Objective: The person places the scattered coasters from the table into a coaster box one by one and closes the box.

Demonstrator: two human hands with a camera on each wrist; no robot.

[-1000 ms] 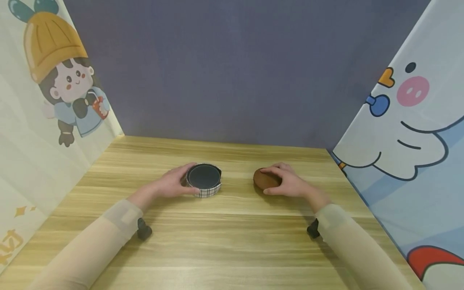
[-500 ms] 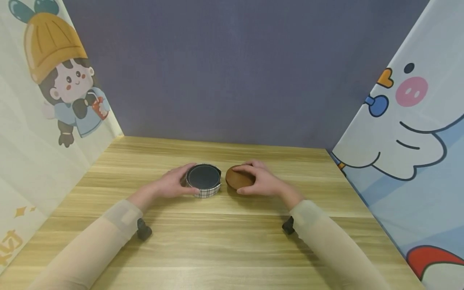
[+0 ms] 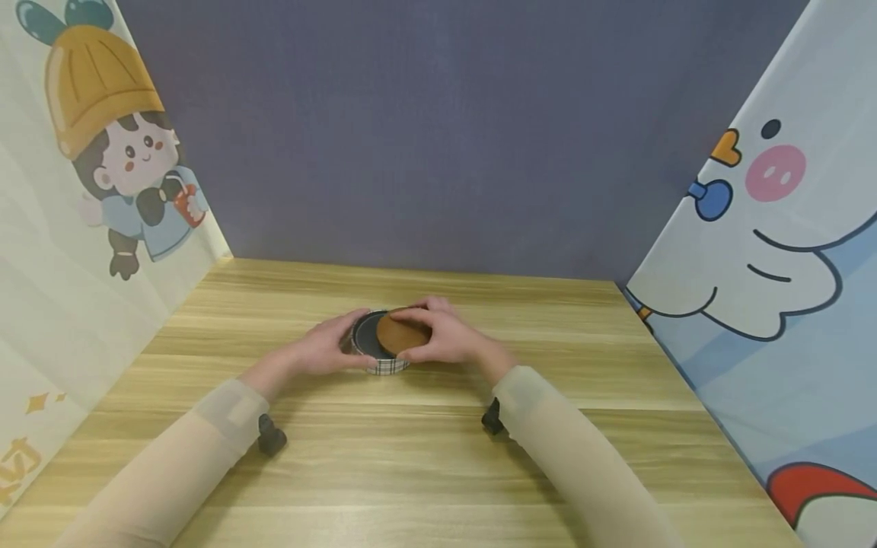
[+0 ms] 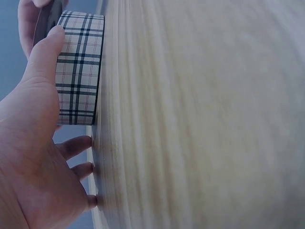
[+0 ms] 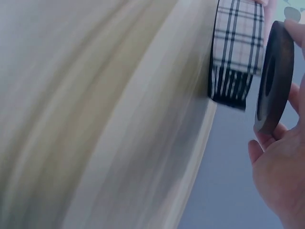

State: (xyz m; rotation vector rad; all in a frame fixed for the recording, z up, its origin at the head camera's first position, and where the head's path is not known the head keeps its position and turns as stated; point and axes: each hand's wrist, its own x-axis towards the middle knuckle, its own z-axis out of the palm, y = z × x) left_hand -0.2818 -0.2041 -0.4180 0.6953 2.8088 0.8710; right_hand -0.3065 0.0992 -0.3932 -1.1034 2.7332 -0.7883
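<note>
My left hand (image 3: pixel 318 348) grips the left side of a round coaster holder (image 3: pixel 389 367) that stands on the table. Its wall (image 4: pixel 78 71) is white with black plaid, and the inside seen from above is black. A notch shows in the wall in the right wrist view. With thumb and fingers my right hand (image 3: pixel 448 335) pinches a round brown coaster (image 3: pixel 400 335) by its edge. The coaster overlaps the right part of the holder's top in the head view. Its dark underside (image 5: pixel 270 76) has a raised ring and faces the holder (image 5: pixel 238 36), with a gap between them.
The wood-grain table (image 3: pixel 384 464) runs back to a dark grey-blue panel (image 3: pixel 425 137). Printed cartoon panels stand at the left (image 3: pixel 48 289) and right (image 3: pixel 788 304). A small black device (image 3: pixel 272 435) sits at each wrist.
My right hand has carried the brown coaster leftward, from well right of the holder to over its right part. My left hand and the holder have stayed in place.
</note>
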